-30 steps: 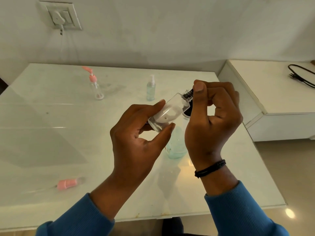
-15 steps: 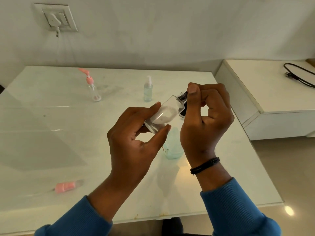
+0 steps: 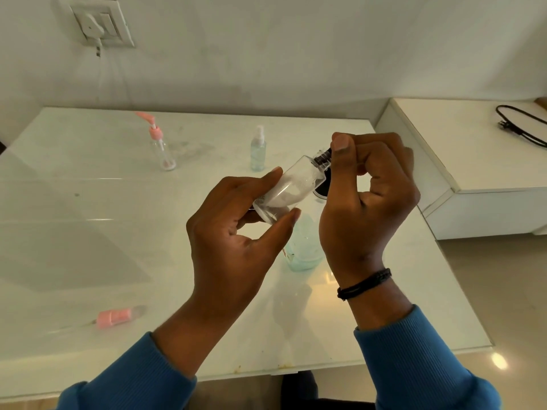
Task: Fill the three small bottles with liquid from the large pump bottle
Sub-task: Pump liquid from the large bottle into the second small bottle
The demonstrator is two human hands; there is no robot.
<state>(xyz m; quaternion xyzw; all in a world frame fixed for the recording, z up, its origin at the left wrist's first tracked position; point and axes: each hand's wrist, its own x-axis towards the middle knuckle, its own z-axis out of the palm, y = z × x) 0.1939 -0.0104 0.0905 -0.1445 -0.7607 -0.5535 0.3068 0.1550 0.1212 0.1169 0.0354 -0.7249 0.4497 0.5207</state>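
My right hand point(image 3: 370, 199) pinches the black cap point(image 3: 322, 156) while my left hand point(image 3: 236, 232) grips the small clear bottle point(image 3: 288, 190) by its base, its length tilting up from left palm toward right fingertips, above the big bottle point(image 3: 302, 250) below.

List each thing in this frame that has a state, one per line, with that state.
clear bottle: held tilted above the table, dark cap end up-right.
left hand: grips the clear bottle's base.
right hand: pinches the dark cap.
pink pump bottle: upright, pump fitted.
spray bottle: upright, capped, bluish liquid inside.
pink cap: lying on its side, off any bottle.
large bottle: on the table, mostly hidden behind the hands.
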